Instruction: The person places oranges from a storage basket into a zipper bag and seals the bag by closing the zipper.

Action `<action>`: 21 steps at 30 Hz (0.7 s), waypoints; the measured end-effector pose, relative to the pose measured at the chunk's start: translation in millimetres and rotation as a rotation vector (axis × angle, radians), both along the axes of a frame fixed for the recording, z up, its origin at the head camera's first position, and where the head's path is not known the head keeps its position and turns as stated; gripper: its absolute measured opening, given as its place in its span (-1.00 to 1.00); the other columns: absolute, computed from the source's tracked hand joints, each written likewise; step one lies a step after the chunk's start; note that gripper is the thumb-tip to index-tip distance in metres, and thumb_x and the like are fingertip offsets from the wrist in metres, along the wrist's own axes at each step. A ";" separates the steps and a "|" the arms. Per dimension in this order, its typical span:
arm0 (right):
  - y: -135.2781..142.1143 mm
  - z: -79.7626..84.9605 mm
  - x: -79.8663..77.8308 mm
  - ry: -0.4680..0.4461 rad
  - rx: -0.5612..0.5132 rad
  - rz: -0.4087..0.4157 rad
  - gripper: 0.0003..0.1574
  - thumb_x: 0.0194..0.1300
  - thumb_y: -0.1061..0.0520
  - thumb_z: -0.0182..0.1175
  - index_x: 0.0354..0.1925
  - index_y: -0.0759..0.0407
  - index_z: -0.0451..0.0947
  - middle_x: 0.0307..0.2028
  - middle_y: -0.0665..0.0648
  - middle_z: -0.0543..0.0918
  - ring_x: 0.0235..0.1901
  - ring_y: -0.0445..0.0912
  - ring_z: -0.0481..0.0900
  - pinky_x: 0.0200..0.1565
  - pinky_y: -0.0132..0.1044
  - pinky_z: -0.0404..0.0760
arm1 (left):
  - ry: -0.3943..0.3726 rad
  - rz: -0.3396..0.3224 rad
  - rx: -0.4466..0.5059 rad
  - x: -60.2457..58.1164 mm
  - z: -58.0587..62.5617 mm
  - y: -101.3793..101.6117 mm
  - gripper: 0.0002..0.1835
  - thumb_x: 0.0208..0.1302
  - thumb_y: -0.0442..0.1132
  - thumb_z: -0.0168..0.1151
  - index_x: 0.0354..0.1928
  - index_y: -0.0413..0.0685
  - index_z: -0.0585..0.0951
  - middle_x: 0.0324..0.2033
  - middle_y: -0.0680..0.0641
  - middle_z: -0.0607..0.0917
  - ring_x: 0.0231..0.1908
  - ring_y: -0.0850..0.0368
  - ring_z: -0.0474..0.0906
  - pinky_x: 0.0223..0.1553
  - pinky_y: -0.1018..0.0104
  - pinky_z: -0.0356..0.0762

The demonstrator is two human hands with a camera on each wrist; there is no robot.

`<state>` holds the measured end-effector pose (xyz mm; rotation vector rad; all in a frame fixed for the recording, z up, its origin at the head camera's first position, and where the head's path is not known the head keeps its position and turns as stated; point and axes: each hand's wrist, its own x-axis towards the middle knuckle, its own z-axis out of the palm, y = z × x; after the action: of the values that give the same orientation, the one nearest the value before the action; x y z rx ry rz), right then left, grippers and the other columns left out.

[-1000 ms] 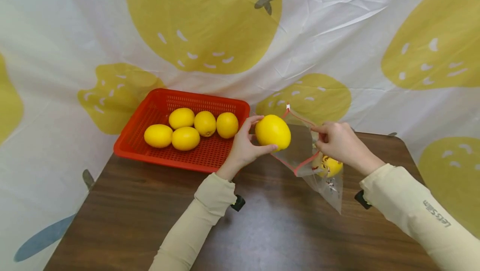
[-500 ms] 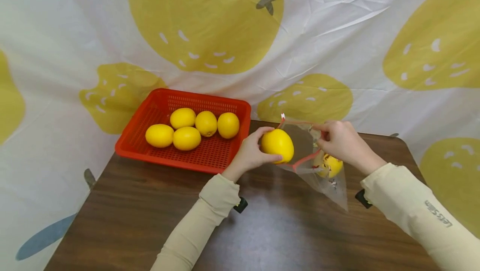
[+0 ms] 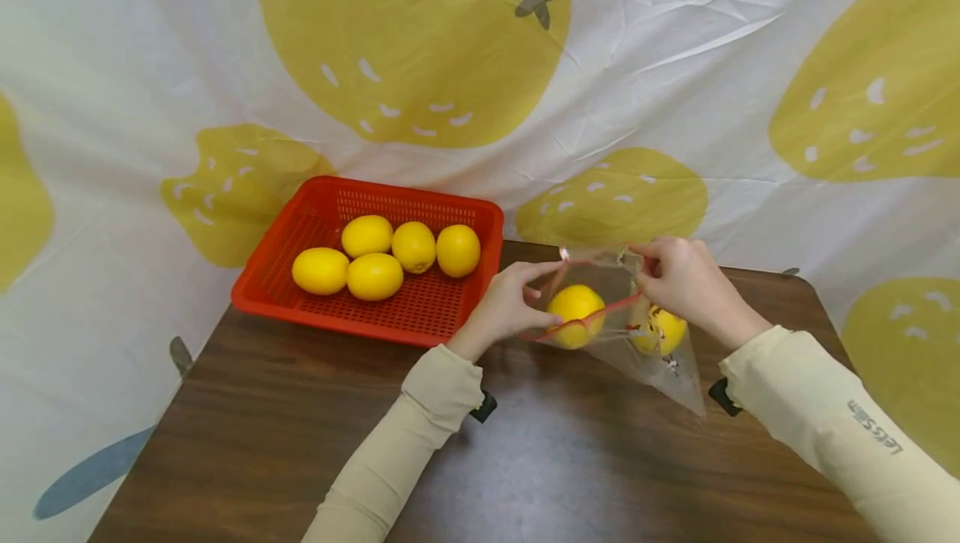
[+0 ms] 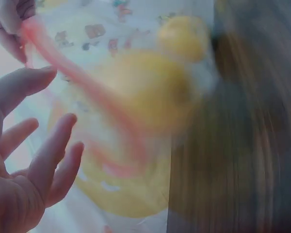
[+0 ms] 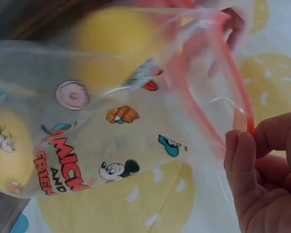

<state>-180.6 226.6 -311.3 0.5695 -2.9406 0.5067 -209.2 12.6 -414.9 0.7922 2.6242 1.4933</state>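
Note:
A clear zip bag (image 3: 678, 380) with a red-edged mouth hangs open above the table. Its printed front, with cartoon figures, shows in the right wrist view. My right hand (image 3: 684, 283) pinches the edge of the mouth between thumb and fingers. One lemon (image 3: 576, 306) is just inside the opening, blurred in both wrist views. Deeper in the bag lies a second lemon (image 3: 660, 331). My left hand (image 3: 506, 303) is at the left side of the mouth, its fingers spread and apart from the lemon (image 4: 150, 90).
On the left of the brown table (image 3: 510, 460) stands a red perforated basket (image 3: 345, 324) holding several lemons (image 3: 375, 277). A white cloth (image 3: 630, 42) with yellow fruit prints hangs behind the table.
My left hand has carried a lemon down and right into the bag's mouth and let go of it. The right hand has kept its pinch on the bag, nearly still.

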 end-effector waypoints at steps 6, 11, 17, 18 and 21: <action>-1.1 0.4 -1.6 0.028 0.028 0.013 -0.58 -0.03 0.38 0.03 -0.14 0.48 0.56 -0.64 0.11 0.41 -0.75 -0.16 0.21 -0.68 -0.37 0.22 | -0.044 -0.004 0.029 -0.3 6.9 -9.1 -0.32 -0.13 -0.19 0.46 0.15 0.02 0.48 0.06 -0.11 0.51 -0.17 0.00 0.59 -0.19 0.35 0.54; 4.6 5.5 -2.4 0.037 0.021 -0.019 -0.55 -0.02 0.38 0.02 -0.09 0.50 0.52 -0.58 0.16 0.47 -0.71 -0.14 0.30 -0.64 -0.33 0.28 | -0.061 0.036 0.029 -5.8 10.2 -28.1 -0.35 -0.12 -0.20 0.45 0.13 0.00 0.49 0.07 -0.09 0.49 -0.06 -0.02 0.51 -0.19 0.34 0.54; 12.3 7.7 -2.3 0.035 0.019 -0.033 -0.56 0.04 0.32 0.08 -0.07 0.50 0.51 -0.54 0.18 0.50 -0.68 -0.14 0.37 -0.62 -0.31 0.33 | -0.024 0.127 -0.072 -14.0 9.4 -64.6 -0.32 -0.08 -0.13 0.43 0.17 -0.02 0.45 0.13 -0.07 0.44 0.10 0.01 0.36 -0.02 0.22 0.45; 13.2 7.5 -2.4 0.035 0.020 -0.033 -0.56 0.04 0.31 0.09 -0.07 0.49 0.51 -0.53 0.18 0.50 -0.68 -0.15 0.36 -0.63 -0.31 0.33 | -0.018 0.143 -0.093 -15.1 9.0 -70.5 -0.32 -0.08 -0.12 0.42 0.17 -0.02 0.45 0.15 -0.07 0.43 0.13 0.02 0.34 0.05 0.20 0.40; 14.8 7.3 -2.6 0.041 0.016 -0.036 -0.57 0.04 0.32 0.10 -0.07 0.49 0.52 -0.54 0.18 0.50 -0.69 -0.15 0.35 -0.64 -0.32 0.32 | 0.001 0.182 -0.153 -18.3 8.2 -85.9 -0.31 -0.06 -0.11 0.41 0.18 -0.03 0.44 0.17 -0.10 0.40 0.16 0.01 0.28 0.17 0.13 0.26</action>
<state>-183.3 241.4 -304.0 0.5219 -2.9132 0.4622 -227.5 -73.3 -406.7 0.5553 2.8353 1.3045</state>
